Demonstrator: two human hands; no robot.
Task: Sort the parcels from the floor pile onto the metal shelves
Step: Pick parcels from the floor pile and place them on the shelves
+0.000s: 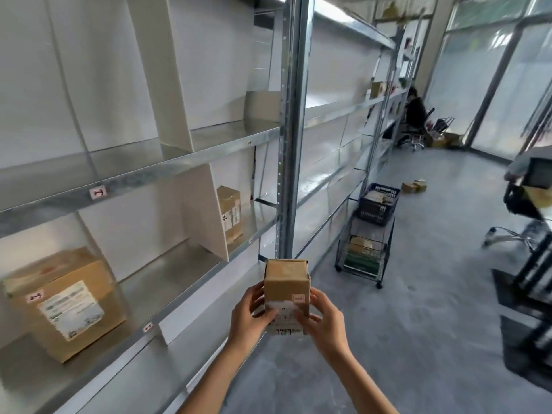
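Head view: the shelves (209, 156) hold a large box (68, 303) in the near bay and a smaller box (230, 213) a bay on; farther, a cart (387, 252) and its basket (376, 209) carry parcels (361, 248). The left hand (251, 316) and right hand (324, 319) grip a small brown, white-labelled parcel (286, 282) above the floor (418, 309) beside the shelves. A person (415, 112) sits far back.

A small brown parcel (286, 279) held up in front of the metal shelves (209, 150).
The small parcel is a cardboard box with a white label on the near side. The left hand (249, 316) and the right hand (324, 319) hold it by its sides, off the shelves, near the front edge of a low shelf. A big brown parcel (65, 303) with a white label sits on the low shelf at the left end. A tall thin parcel (230, 213) stands upright on the same shelf, just past a white divider. Two little parcels (413, 186) lie on the floor far away.
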